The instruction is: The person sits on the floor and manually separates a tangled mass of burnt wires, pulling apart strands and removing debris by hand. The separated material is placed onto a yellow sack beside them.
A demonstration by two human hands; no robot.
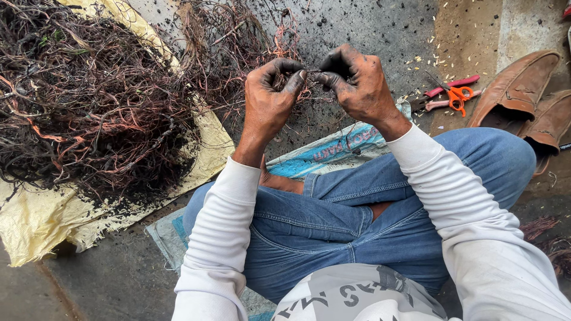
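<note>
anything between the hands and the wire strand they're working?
Nothing visible. The left hand and right hand both already pinch the thin wire strand at their fingertips, held above the ground. The big wire pile lies off to the left on its yellow sack, clear of the grip.
</note>
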